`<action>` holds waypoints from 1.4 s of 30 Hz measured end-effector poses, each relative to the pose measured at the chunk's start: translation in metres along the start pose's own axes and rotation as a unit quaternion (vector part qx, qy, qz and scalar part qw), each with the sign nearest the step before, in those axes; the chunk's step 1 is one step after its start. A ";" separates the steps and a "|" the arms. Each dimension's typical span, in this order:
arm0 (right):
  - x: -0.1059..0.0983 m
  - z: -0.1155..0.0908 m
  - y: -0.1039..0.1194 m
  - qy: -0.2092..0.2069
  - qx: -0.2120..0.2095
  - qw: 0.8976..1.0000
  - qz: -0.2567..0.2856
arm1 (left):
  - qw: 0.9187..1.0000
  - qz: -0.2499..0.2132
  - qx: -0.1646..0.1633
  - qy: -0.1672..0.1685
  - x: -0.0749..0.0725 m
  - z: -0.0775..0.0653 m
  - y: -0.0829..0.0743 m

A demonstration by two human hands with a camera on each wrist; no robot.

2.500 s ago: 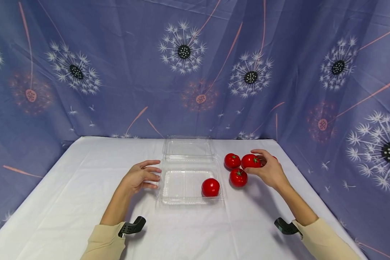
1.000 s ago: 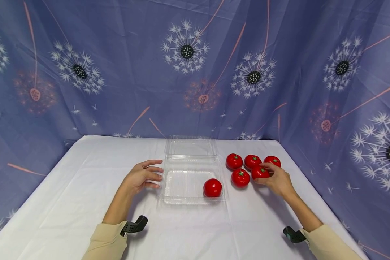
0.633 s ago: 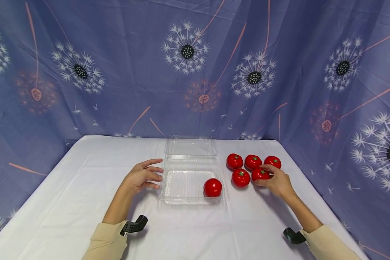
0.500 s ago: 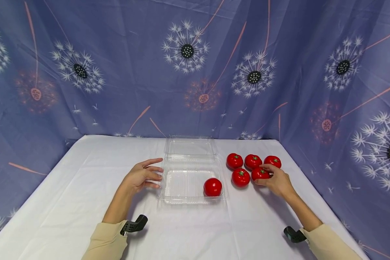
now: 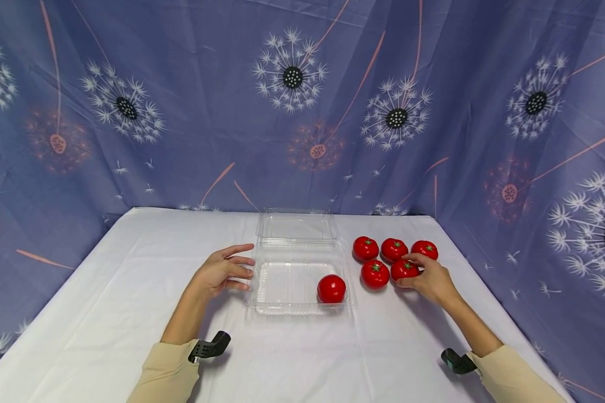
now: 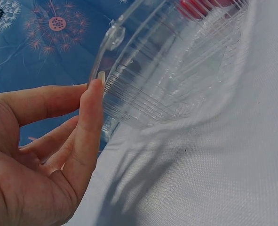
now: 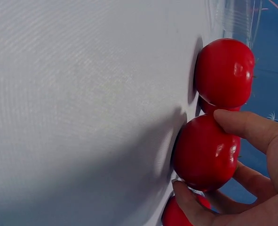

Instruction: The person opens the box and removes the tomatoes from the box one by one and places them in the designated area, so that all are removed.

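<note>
In the head view, my right hand (image 5: 430,278) holds a red tomato (image 5: 402,269) that sits on the table at the front right of a group. In the right wrist view, the thumb and fingers lie on either side of this tomato (image 7: 203,153), close against its skin. Several other tomatoes with green stem tops stand around it, one to its left (image 5: 375,275). My left hand (image 5: 219,273) has its fingers spread beside a clear plastic clamshell container (image 5: 282,310). In the left wrist view, its fingertips (image 6: 95,94) touch the container's rim. One tomato (image 5: 331,289) lies in the container's front right corner.
Behind the container base, its hinged lid (image 5: 297,226) lies open towards the back of the table. White cloth (image 5: 302,358) covers the table. A blue curtain with dandelion prints (image 5: 206,123) hangs behind and at both sides.
Since 2.5 s ago my right hand has moved slightly nearer, and a tomato now shows at the group's front right between its fingers. Over the last second both hands stay still; the view shifts slightly.
</note>
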State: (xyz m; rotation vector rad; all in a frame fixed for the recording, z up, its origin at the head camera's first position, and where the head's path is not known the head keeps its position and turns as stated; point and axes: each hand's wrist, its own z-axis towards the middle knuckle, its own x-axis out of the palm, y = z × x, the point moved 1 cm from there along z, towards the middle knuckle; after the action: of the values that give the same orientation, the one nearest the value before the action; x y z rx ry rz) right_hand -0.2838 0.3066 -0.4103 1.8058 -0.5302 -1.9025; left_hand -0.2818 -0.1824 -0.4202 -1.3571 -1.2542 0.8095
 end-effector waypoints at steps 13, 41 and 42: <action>-0.010 0.001 0.005 0.003 -0.009 1.000 -0.013 | 1.000 0.007 0.000 -0.007 0.000 0.001 0.001; 0.012 -0.010 0.115 0.065 -0.115 0.990 0.055 | 1.000 -0.001 0.005 0.003 0.001 0.001 0.000; 0.013 -0.011 0.116 0.073 -0.118 0.989 0.058 | 1.000 0.000 0.005 0.004 0.001 0.001 0.001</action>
State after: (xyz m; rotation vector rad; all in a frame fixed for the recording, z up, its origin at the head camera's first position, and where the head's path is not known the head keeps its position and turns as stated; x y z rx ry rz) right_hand -0.2658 0.2041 -0.3556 1.7049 -0.3364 -1.6626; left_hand -0.2822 -0.1814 -0.4211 -1.3506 -1.2437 0.8088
